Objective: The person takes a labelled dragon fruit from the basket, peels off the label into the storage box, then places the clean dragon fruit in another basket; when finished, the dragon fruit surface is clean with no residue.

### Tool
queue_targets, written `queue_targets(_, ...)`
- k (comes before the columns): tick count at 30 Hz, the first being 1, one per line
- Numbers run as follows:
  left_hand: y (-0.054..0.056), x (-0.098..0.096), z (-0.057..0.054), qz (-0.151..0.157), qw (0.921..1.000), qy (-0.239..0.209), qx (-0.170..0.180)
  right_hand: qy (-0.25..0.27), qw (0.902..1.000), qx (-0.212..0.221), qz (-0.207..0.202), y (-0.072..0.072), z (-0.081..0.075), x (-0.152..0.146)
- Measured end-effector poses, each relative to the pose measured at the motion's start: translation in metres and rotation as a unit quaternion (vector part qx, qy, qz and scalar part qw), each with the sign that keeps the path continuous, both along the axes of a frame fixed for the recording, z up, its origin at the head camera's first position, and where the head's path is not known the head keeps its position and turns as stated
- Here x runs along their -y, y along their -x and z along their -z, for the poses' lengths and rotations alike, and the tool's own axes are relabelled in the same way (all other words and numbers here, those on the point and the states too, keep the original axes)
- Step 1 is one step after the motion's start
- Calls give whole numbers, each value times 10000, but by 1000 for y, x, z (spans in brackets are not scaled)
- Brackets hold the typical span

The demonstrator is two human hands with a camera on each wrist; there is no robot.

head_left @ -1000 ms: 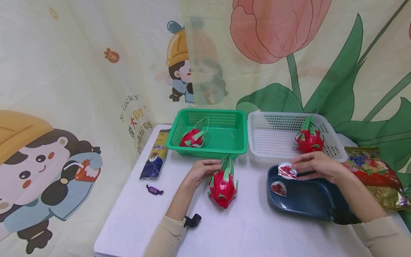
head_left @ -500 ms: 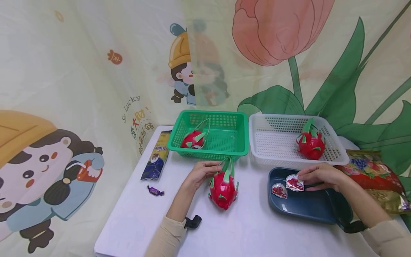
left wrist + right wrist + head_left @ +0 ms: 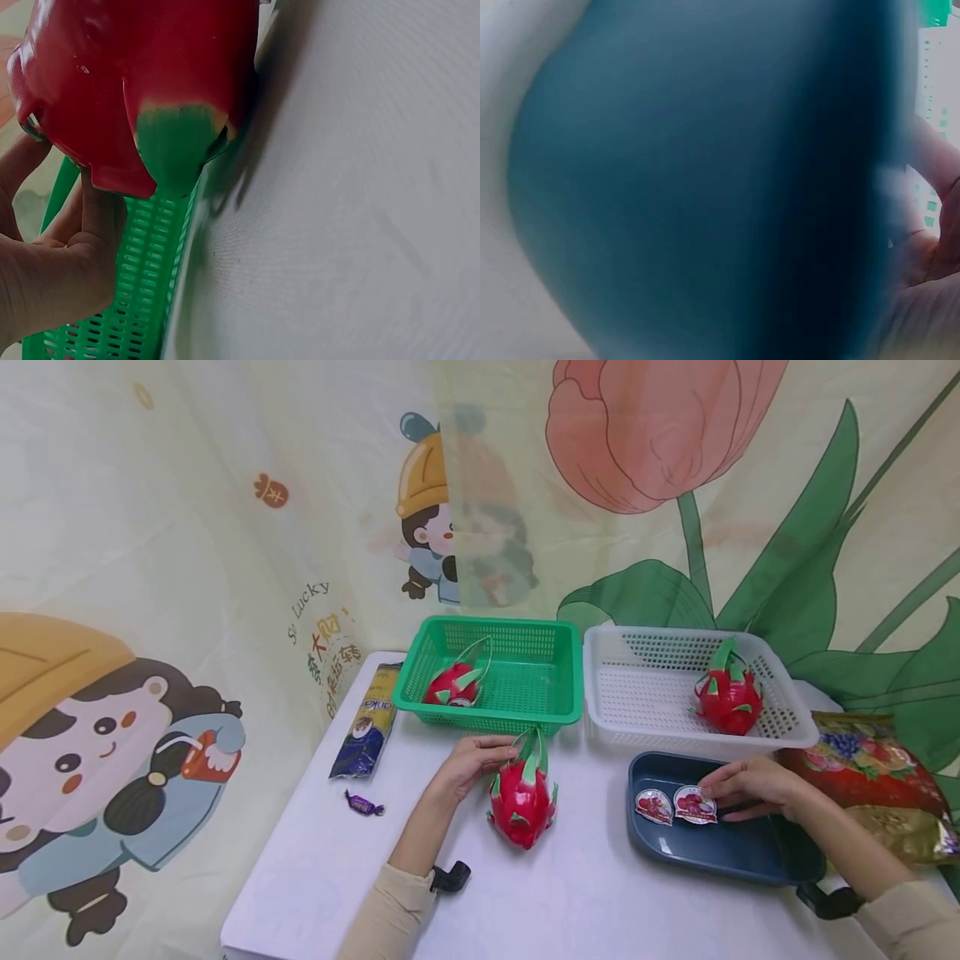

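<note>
A red dragon fruit (image 3: 521, 804) with green scales lies on the table, its leafy end pointing away. My left hand (image 3: 472, 763) holds it by that leafy end; in the left wrist view the fingers sit behind the fruit (image 3: 135, 67). Inside a dark blue tray (image 3: 720, 847) are two round silver-edged stickers with a red fruit picture. The left sticker (image 3: 655, 807) lies by the tray's left wall. Beside it, my right hand (image 3: 753, 787) pinches the other sticker (image 3: 694, 806) at its right edge, low over the tray floor. The tray (image 3: 667, 180) fills most of the right wrist view.
Behind stand a green basket (image 3: 558, 717) and a white basket (image 3: 637, 727), each with a dragon fruit inside. A blue-and-gold packet (image 3: 365, 727) and a purple-wrapped candy (image 3: 364, 803) lie at left. A red-and-gold bag (image 3: 873, 777) lies right, beyond the tray.
My right hand has lowered the sticker into the tray, so it now sits beside the other one. The left hand and its dragon fruit have stayed in place.
</note>
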State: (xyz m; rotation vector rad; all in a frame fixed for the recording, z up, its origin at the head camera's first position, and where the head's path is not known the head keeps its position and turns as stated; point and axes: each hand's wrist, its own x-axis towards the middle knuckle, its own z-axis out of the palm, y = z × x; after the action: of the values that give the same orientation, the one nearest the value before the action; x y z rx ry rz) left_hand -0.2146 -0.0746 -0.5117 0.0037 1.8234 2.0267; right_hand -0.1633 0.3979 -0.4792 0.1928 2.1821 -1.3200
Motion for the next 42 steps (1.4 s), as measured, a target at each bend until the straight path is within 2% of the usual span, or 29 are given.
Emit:
queue_targets(6,-1,3,-1,11,9999,150,7,-340,9987,-382,-73,-4,8,9)
queue_targets(11,-1,3,-2,38,9999,97,5,-455,9967,-659,-110,-6,11,10)
queue_targets(20,2,-1,-2,169,9998,79,-111,-564,9954,-770,-21,-9,18,8)
queue_targets(32,-2,4,0,24,10000,63,-73,-280,9944,-970,314,-12,16,7)
queue_targets(37,-2,4,1,28,10000,49,-68,-131,9949,-964,262,-12,11,8)
queue_targets(42,-2,3,1,44,9999,64,-78,128,9944,-1047,44,-16,-2,14)
